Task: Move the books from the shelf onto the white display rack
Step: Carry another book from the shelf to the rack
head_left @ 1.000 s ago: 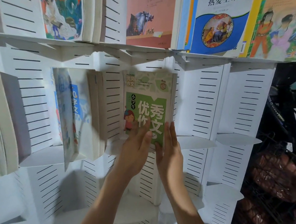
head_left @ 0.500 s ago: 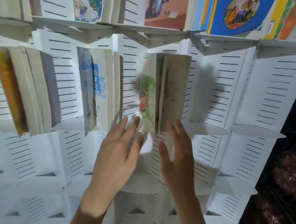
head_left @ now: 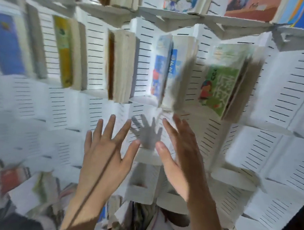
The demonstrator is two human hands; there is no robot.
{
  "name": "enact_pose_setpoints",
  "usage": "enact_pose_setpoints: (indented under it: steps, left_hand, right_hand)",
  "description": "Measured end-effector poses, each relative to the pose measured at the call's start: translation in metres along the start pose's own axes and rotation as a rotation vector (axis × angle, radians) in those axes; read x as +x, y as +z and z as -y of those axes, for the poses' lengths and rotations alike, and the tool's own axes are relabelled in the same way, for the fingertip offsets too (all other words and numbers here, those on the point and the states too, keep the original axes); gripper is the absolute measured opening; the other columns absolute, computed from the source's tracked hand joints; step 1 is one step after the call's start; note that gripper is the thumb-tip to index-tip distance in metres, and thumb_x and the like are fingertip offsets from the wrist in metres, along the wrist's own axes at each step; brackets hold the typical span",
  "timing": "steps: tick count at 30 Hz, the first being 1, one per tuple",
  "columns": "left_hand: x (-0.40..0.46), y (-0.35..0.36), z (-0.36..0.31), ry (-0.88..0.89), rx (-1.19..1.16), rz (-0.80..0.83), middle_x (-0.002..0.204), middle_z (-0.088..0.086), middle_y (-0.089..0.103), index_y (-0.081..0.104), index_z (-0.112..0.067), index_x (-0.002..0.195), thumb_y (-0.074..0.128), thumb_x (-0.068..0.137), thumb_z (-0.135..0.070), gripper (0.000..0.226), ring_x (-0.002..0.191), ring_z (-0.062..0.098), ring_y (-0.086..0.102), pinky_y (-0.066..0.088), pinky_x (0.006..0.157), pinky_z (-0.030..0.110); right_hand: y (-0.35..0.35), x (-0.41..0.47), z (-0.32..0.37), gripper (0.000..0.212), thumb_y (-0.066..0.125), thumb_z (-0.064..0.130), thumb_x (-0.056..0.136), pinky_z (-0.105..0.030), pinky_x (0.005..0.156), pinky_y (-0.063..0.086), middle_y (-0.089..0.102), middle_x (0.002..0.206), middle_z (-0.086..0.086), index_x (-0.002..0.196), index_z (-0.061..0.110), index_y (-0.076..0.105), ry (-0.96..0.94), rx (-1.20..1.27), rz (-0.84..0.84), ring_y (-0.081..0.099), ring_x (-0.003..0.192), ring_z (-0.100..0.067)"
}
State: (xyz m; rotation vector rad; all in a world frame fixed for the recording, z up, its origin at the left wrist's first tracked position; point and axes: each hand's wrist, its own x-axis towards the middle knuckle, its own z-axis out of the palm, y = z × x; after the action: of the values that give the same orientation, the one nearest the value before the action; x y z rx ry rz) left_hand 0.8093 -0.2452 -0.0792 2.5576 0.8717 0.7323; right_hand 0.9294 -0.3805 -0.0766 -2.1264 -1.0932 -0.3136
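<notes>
The white display rack (head_left: 288,94) with slotted panels fills the blurred view. A green-covered book (head_left: 222,84) stands in a pocket at the upper right, and a blue and white book (head_left: 163,69) stands in the pocket to its left. Both of my hands hang free below them with spread fingers and hold nothing. My left hand (head_left: 105,149) is at centre and my right hand (head_left: 179,154) is just beside it. Neither touches a book.
More books fill the pockets on the left, among them a thick book (head_left: 120,65), a yellow one (head_left: 64,52) and a blue one (head_left: 4,43), and the top row. A pile of books (head_left: 29,181) lies low at the left. Lower rack pockets (head_left: 243,179) hold nothing.
Both hands have let go of the green book and dropped away from it. The view has swung left and down, so the green book now sits to the upper right.
</notes>
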Motion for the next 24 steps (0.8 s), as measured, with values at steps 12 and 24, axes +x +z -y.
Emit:
enact_pose_setpoints:
  steps: [12,24]
  left_hand:
    - [-0.117,-0.147,0.197,-0.208,0.078,-0.049,0.167,-0.004,0.007,0.025,-0.044,0.154,0.009,0.087,-0.078,0.078,0.154,0.021,-0.002,0.0,0.124,0.046]
    - [-0.21,-0.247,0.347,-0.468,0.073,-0.186,0.166,-0.004,0.013,0.03,-0.043,0.153,0.016,0.089,-0.074,0.073,0.154,0.021,0.002,0.004,0.123,0.045]
  right_hand:
    - [0.127,-0.067,0.211,0.079,0.012,0.079,0.088,-0.033,0.119,0.001,-0.006,0.165,0.018,0.155,0.039,0.023,-0.134,0.125,0.233,-0.019,0.148,0.0]
    - [0.228,-0.103,0.382,0.078,0.011,0.08,0.087,-0.045,0.124,0.01,-0.001,0.165,0.016,0.154,0.042,0.018,-0.304,0.233,0.449,-0.012,0.15,-0.002]
